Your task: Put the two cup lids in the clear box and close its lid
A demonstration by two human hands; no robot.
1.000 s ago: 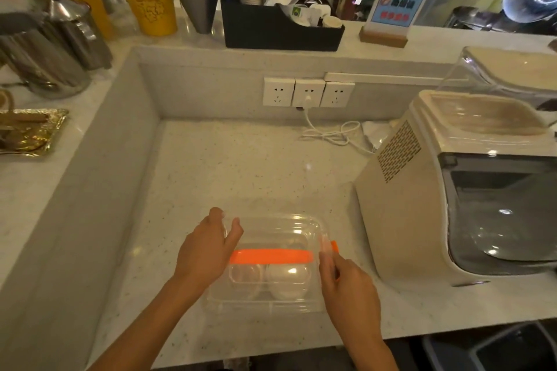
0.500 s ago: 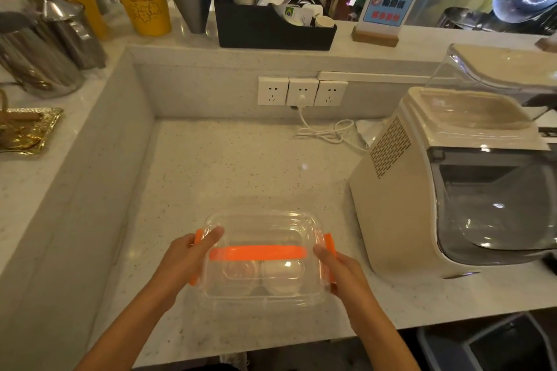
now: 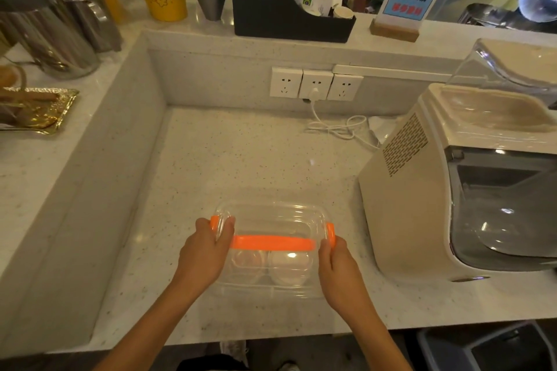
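The clear box [image 3: 271, 220] stands on the speckled counter near its front edge, its transparent lid down on top and an orange handle [image 3: 272, 242] lying across it. Two clear cup lids [image 3: 289, 265] lie side by side inside, seen through the plastic. My left hand [image 3: 203, 250] grips the box's left end, thumb over the orange clasp [image 3: 214, 224]. My right hand [image 3: 339, 262] presses against the right end at the other orange clasp [image 3: 330, 230].
A cream machine [image 3: 452, 184] with a dark window stands close to the box's right. A white cable [image 3: 337, 126] runs from the wall sockets [image 3: 315, 87]. Raised ledges at the left and back carry metal jugs [image 3: 51, 30], yellow cups, a black organiser [image 3: 289, 18] and a sign.
Both hands moved from on top of the lid out to the box's two ends, and the orange side clasps now show under my fingers. The box sits in the same spot.
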